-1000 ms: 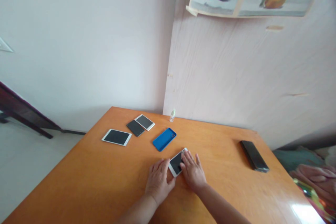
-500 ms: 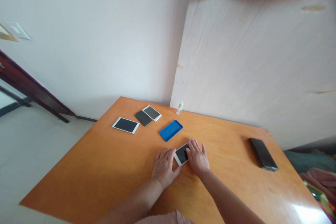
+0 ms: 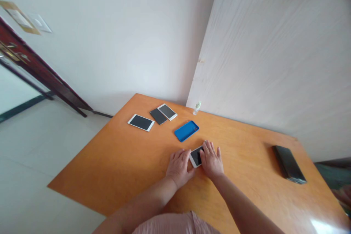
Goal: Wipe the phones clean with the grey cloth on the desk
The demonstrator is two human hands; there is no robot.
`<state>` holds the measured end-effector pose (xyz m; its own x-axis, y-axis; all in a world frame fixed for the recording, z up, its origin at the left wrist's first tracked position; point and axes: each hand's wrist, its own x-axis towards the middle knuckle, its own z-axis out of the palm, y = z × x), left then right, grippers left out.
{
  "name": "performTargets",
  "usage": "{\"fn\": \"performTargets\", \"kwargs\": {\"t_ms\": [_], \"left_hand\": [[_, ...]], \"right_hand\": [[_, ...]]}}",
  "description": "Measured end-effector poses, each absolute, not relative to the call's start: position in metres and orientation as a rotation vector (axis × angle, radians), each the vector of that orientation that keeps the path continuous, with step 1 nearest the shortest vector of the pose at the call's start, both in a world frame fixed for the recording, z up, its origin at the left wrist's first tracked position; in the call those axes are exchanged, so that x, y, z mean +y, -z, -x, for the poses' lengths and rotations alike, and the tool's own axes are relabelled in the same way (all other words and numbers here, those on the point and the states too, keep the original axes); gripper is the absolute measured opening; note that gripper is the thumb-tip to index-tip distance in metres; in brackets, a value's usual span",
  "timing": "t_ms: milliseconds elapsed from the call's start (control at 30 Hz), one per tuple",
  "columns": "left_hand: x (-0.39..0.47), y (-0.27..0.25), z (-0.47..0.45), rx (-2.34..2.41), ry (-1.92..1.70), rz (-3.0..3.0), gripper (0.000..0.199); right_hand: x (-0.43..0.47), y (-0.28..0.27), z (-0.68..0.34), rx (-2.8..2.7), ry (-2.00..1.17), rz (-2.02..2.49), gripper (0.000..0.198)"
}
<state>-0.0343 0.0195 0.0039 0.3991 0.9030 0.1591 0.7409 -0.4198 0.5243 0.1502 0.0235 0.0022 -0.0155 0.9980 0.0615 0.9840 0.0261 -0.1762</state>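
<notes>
A white smartphone (image 3: 195,157) with a dark screen lies face up on the wooden table, between both hands. My left hand (image 3: 178,167) grips its left end, thumb at the near corner and fingers along the far edge. Over the right end is my right hand (image 3: 212,161), its thumb on the screen and its fingers over the far right corner, hiding that part of the phone. Just beyond the phone rests a blue phone case (image 3: 187,131), its hollow side up.
At the back left lie a white phone (image 3: 140,122), a dark phone (image 3: 158,116) and another white phone (image 3: 167,112) touching it. A small clear bottle (image 3: 196,108) stands near the wall. A black case-like object (image 3: 289,164) lies at the right on the table (image 3: 131,164).
The camera view has shifted, so everything on the table appears further right and slightly higher. Both hands keep about the same hold on the white smartphone.
</notes>
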Motion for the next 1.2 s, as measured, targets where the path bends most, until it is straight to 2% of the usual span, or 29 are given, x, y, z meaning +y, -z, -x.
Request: {"fn": "performTargets", "kwargs": {"t_ms": [200,400,667,867,1200], "left_hand": [[0.019,-0.001,0.035,1.419,-0.611,-2.269,0.069],[0.020,-0.003,0.035,1.428,-0.625,-2.282,0.073],[0.018,0.007,0.037,1.431,-0.656,-2.268,0.064],[0.020,0.008,0.036,1.430,-0.667,-2.316,0.063],[0.022,0.018,0.039,1.398,-0.594,-2.325,0.059]], "right_hand": [[0.000,0.006,-0.131,-2.435,-0.189,1.657,0.049],[0.032,0.004,-0.162,-2.085,-0.065,2.138,0.051],[-0.021,0.022,-0.131,-2.395,-0.106,1.665,0.052],[0.022,0.027,-0.169,-2.025,0.006,2.063,0.054],[-0.037,0.092,-0.125,-1.946,0.017,1.949,0.054]]}}
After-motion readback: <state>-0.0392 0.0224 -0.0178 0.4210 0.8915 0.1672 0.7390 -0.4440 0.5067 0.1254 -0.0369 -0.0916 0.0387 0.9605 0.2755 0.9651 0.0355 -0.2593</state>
